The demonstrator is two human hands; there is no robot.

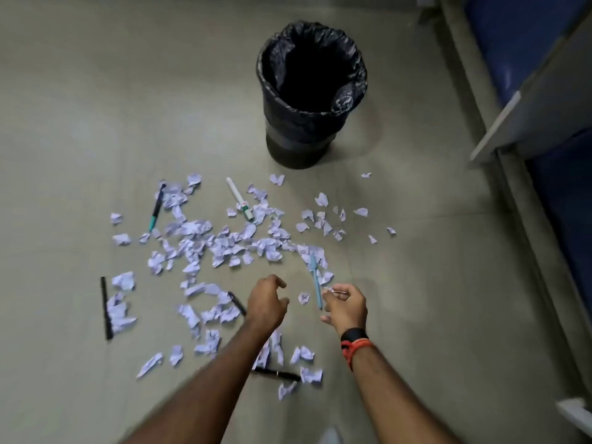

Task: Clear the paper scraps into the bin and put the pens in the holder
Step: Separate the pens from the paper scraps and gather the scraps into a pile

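Observation:
Several pale crumpled paper scraps [224, 241] lie scattered over the floor in front of a black bin [309, 91] lined with a black bag. Pens lie among them: a light blue pen [315, 280], a white marker [240, 198], a teal and black pen [156, 209], a black pen [106, 307] at the left, a black pen [237, 302] by my left wrist, and another black pen [277, 374] under my left forearm. My left hand [267, 302] hovers over the scraps, fingers curled and apart. My right hand [346, 306] pinches a small paper scrap [331, 290]. No holder is in view.
Grey furniture with blue panels [525, 91] runs along the right side. The bin stands behind the scraps, about an arm's length beyond my hands. A black and orange band [354, 342] is on my right wrist.

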